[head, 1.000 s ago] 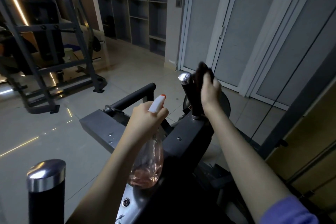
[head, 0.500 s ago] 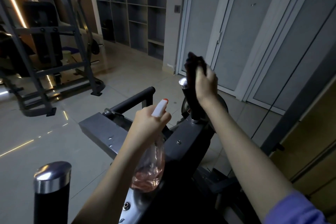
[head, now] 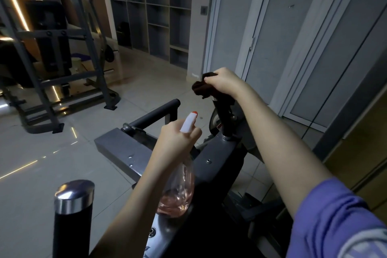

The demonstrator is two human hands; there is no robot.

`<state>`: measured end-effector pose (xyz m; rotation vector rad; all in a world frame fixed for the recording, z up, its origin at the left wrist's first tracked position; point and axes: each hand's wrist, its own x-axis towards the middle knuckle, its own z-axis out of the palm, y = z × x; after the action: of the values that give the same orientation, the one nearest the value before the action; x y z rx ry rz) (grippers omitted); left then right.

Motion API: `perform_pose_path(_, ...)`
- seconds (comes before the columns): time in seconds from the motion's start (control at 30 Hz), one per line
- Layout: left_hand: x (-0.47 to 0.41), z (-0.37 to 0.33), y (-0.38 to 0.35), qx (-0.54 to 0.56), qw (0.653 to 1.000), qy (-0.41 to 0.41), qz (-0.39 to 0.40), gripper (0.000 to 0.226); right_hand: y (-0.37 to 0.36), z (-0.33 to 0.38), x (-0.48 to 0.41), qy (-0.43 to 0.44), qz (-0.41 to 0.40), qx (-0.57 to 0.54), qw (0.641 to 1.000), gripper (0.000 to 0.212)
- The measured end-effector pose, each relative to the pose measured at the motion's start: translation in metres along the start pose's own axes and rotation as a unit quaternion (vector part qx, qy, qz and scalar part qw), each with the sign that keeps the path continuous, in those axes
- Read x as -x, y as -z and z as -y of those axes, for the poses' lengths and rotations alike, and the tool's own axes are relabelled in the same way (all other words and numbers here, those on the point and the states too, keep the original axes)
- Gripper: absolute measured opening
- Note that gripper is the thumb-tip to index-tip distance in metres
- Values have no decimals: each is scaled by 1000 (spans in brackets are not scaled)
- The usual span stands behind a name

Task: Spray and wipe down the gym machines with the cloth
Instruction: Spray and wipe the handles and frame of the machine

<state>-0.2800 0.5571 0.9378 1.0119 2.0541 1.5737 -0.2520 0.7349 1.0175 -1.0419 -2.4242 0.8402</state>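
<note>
A dark grey gym machine fills the lower middle of the head view, with an upright black handle post at its far end. My right hand grips a dark cloth over the top of that post, hiding its chrome cap. My left hand holds a clear spray bottle with pink liquid by its neck; the white nozzle with a red tip points away from me. A second black post with a chrome cap stands at the lower left.
A black horizontal bar juts from the machine's left side. A grey steel rack machine stands on the tiled floor at the left. Grey shelving and pale sliding doors line the far wall. A dark slanted beam rises at the right.
My right hand has moved with the cloth from the side of the far post up onto its top, covering the chrome cap. The left hand and bottle stay almost still.
</note>
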Motion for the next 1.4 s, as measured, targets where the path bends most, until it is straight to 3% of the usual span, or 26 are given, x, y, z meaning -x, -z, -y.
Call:
perform_pose_path(0.1,-2,0,1,-9,1000,-12,-1,29,-13,-14,17,57,-69,-8,996,20)
perform_pose_path(0.23,-2,0,0,-5,1000,-13,14,30,-41,-35,28,147,-189,105,965,29)
perform_pose_path(0.33,-3,1,-3,-15,1000,-18,15,32,-42,-26,19,157,-221,173,947,28)
perform_pose_path(0.43,-4,3,-3,-18,1000,-21,9,32,-36,-9,13,102,-199,225,948,29)
perform_pose_path(0.5,-4,4,-3,-18,1000,-20,4,32,-38,-7,18,122,-199,270,934,24)
perform_pose_path(0.57,-4,4,-3,-18,1000,-24,-3,36,-47,-14,20,222,-222,352,882,10)
perform_pose_path(0.63,-3,5,-2,-15,999,-31,-7,39,-52,-25,23,293,-247,447,808,22)
perform_pose_path(0.7,-2,5,-1,-12,999,-30,-11,40,-51,-32,21,334,-232,495,768,33)
perform_pose_path(0.87,-4,5,1,-12,999,-31,-17,41,-55,-53,16,401,-160,608,666,36)
perform_pose_path(0.93,-4,6,1,-13,999,-36,-10,41,-63,-75,14,423,-126,622,647,47)
perform_pose_path(1.1,-6,5,1,-9,999,-33,-6,37,-82,-103,10,394,-99,613,678,63)
perform_pose_path(1.17,-7,5,-1,-16,999,-32,-3,40,-88,-107,10,381,-100,616,683,52)
perform_pose_path(1.33,-6,6,1,-15,999,-31,-12,36,-108,-137,7,327,-25,591,737,30)
perform_pose_path(1.4,-5,6,2,-14,999,-30,-19,38,-113,-144,12,290,3,549,784,10)
